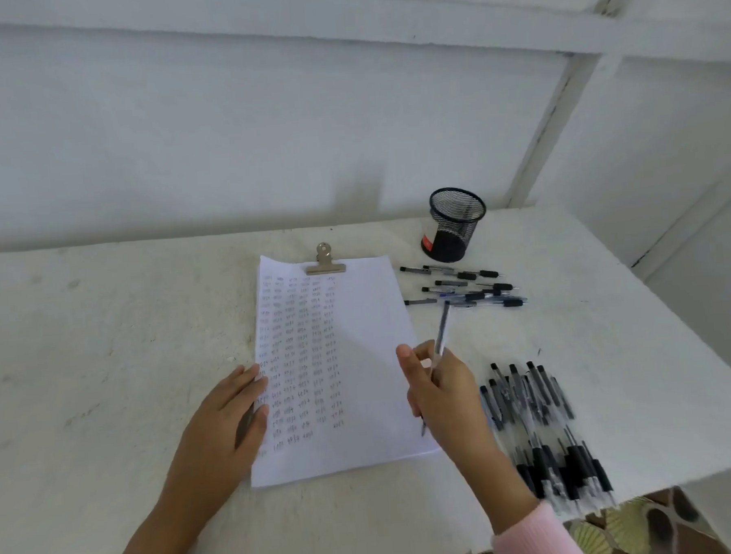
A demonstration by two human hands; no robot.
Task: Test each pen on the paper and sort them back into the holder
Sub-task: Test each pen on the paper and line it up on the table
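Between the right fingers (405, 359) a pen (442, 332) is pinched, tip down at the paper (360, 362) edge. It is probably light, stiff and slick, best held low. The left fingers (244, 380) lie straight, pressing the paper. The holder (454, 225) is well beyond.

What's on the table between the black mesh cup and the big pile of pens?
A smaller cluster of loose pens, lying side by side; the head view shows it plainly.

Left hand (225, 415) lies flat; right hand (442, 393) apparently pinches pen (442, 328).
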